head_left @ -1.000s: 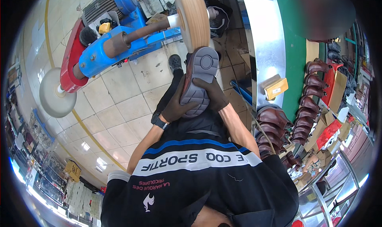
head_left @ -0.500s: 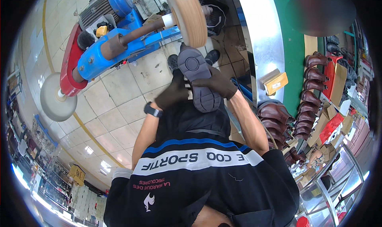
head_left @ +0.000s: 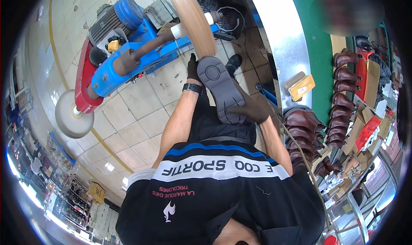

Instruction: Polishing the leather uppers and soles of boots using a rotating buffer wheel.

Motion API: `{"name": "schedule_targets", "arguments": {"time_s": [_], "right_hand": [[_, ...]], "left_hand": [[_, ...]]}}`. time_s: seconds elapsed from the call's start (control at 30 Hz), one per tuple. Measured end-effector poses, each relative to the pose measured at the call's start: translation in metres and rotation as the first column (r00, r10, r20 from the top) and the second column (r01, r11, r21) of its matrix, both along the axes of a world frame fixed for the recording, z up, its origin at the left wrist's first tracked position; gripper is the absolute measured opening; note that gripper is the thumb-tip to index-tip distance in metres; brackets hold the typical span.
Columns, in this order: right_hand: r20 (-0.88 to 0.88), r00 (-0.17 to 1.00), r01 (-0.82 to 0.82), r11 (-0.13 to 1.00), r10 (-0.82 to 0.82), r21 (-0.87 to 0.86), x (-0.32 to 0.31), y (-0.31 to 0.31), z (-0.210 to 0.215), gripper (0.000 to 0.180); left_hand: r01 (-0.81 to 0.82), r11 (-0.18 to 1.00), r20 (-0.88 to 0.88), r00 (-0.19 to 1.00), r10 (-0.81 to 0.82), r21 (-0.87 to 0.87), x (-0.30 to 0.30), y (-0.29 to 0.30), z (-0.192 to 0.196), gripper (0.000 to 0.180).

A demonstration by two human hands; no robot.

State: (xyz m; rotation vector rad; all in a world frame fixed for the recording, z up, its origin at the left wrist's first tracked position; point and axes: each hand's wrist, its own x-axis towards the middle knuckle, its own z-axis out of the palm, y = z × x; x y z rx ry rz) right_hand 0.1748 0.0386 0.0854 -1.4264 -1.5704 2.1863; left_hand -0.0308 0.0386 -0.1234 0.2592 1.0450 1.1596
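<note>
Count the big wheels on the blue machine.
2: the brown wheel, just beyond the shoe, and the pale wheel at the left end of the machine.

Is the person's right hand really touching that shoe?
Touching. The head view shows the gloved right hand wrapped over the edge of the shoe, covering part of it, with no gap between.

Machine side: one double-ended buffing machine (head_left: 110, 76), one electric motor (head_left: 106, 25), two wheels, one tan (head_left: 195, 26) and one white (head_left: 73, 118). I count one grey-soled shoe (head_left: 219, 86), two dark gloves (head_left: 257, 109), one wristwatch (head_left: 192, 88), one desk (head_left: 289, 39), one yellow box (head_left: 301, 88). Dark-red leather shoes (head_left: 344, 75): several; overlap prevents an exact count.
</note>
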Motion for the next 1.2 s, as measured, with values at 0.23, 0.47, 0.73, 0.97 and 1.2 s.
{"name": "schedule_targets", "arguments": {"time_s": [0.23, 0.47, 0.73, 0.97, 1.2], "right_hand": [[-0.09, 0.982, 0.166, 0.986, -0.166, -0.009, 0.011, -0.018, -0.01, 0.086], [-0.043, 0.997, -0.061, 0.997, 0.063, 0.036, 0.035, 0.039, -0.001, 0.082], [-0.003, 0.955, -0.294, 0.954, 0.295, 0.061, 0.035, 0.104, 0.005, 0.073], [0.004, 0.866, -0.496, 0.86, 0.499, 0.116, 0.012, 0.152, -0.003, 0.069], [-0.02, 0.834, -0.544, 0.829, 0.551, 0.131, 0.005, 0.162, 0.004, 0.066]], "left_hand": [[-0.112, 0.963, 0.846, 0.461, 0.268, -0.245, -0.003, 0.003, 0.015, 0.082], [-0.233, 0.951, 0.544, 0.781, 0.308, -0.204, 0.014, 0.013, 0.074, 0.031], [-0.372, 0.927, 0.241, 0.905, 0.349, 0.054, 0.027, 0.02, 0.069, 0.04], [-0.393, 0.878, -0.022, 0.91, 0.414, 0.273, 0.035, 0.031, 0.082, 0.048], [-0.218, 0.976, -0.208, 0.955, 0.211, -0.012, 0.019, -0.008, 0.025, 0.022]]}}
